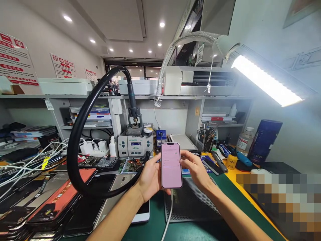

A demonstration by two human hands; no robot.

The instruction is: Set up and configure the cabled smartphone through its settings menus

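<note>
A smartphone [172,170] with a lit pinkish screen stands upright in the middle of the head view, its screen facing me. My left hand [150,175] is closed around its left side, with part of the fingers hidden behind it. At the right edge, my right hand [194,167] also grips the phone, its thumb tip over the side of the screen and other fingers partly behind. From the phone's lower end a white cable [171,211] runs down towards me. The text on the screen is too small to read.
Below the phone lies a dark perforated mat [185,211]. A thick black hose [71,150] loops at left from a soldering station [135,145]. Several phones and phone parts [62,197] cover the left side. A bright lamp [265,78] hangs at right, above bottles and a yellow dispenser [231,162].
</note>
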